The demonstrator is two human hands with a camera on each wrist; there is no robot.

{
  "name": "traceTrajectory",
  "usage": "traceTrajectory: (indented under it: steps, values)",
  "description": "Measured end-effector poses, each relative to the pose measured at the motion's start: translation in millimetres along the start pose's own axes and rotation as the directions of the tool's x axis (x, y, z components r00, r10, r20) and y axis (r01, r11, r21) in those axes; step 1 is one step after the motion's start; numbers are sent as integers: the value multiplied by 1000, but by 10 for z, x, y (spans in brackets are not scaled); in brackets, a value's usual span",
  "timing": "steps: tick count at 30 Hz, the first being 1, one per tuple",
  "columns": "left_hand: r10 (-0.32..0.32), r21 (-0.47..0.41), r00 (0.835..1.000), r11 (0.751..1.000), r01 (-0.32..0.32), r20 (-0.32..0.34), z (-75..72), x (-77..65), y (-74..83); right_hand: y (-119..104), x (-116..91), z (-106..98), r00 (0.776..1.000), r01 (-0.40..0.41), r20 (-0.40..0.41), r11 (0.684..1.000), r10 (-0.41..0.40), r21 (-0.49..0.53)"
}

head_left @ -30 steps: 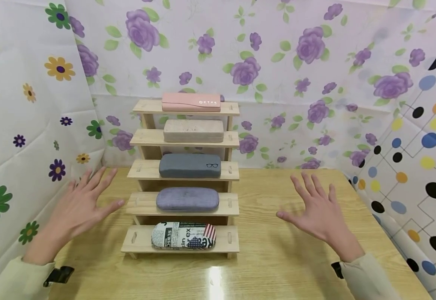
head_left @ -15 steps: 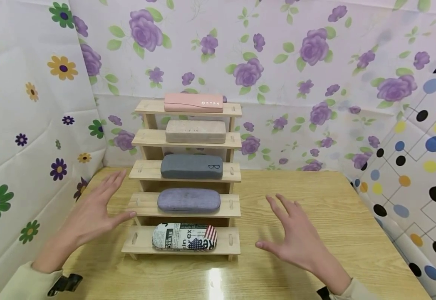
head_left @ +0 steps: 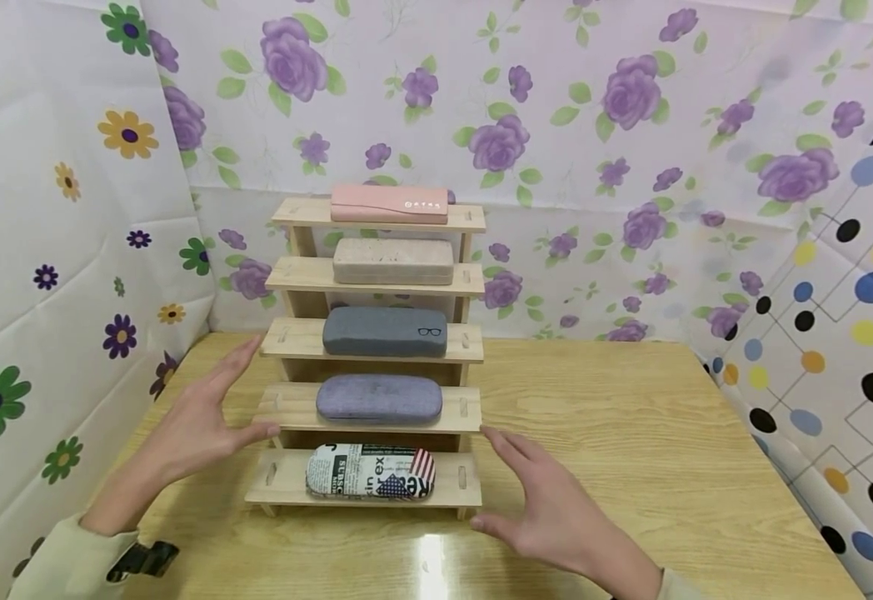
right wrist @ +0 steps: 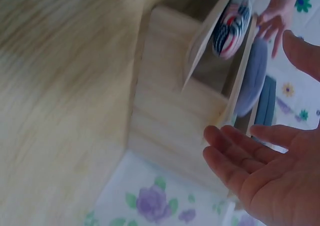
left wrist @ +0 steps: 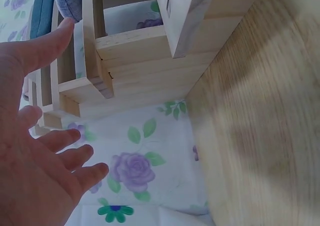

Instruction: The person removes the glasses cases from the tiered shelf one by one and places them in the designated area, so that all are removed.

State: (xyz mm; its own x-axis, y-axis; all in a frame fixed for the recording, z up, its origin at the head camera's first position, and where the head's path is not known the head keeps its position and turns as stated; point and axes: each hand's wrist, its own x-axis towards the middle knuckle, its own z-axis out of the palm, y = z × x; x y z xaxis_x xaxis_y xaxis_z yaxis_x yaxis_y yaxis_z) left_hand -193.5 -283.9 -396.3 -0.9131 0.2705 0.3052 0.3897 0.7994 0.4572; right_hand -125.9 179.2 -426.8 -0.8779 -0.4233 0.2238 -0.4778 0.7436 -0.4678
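With five glasses cases (head_left: 385,332) ranged singly up the wooden rack (head_left: 305,337), handling seems unstarted: left hand (head_left: 192,429) at its eight o'clock, right hand (head_left: 556,508) at four, both splayed and empty

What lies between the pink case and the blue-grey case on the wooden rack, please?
In the head view, the beige case sits between them on its own shelf, below the pink case and above the blue-grey case.
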Motion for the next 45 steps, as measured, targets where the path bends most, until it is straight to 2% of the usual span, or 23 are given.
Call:
traceTrajectory:
  steps: [11,18,22,26,31,38,45]
  values:
    - [-18,-82,1000,996,18,1,48,24,-32,-169,183,250,993,115,21,986,-118,118]
    - [-26,-104,1000,994,26,8,72,37,-52,-170,300,417,992,123,10,974,-127,191]
    - [-5,-122,1000,992,6,5,92,54,-68,-161,352,493,990,137,-1,969,-139,206]
    - [7,-144,1000,990,-7,-1,102,68,-83,-166,399,527,993,119,-9,965,-120,232]
    - [28,-200,1000,979,-28,-1,123,74,-105,-186,437,548,998,59,1,962,-62,267]
    - [56,-335,998,941,-56,-8,162,69,-158,-217,473,599,999,34,1,956,-36,291]
    - [60,-386,998,920,-60,-12,170,55,-199,-223,504,626,1000,28,-2,954,-29,298]
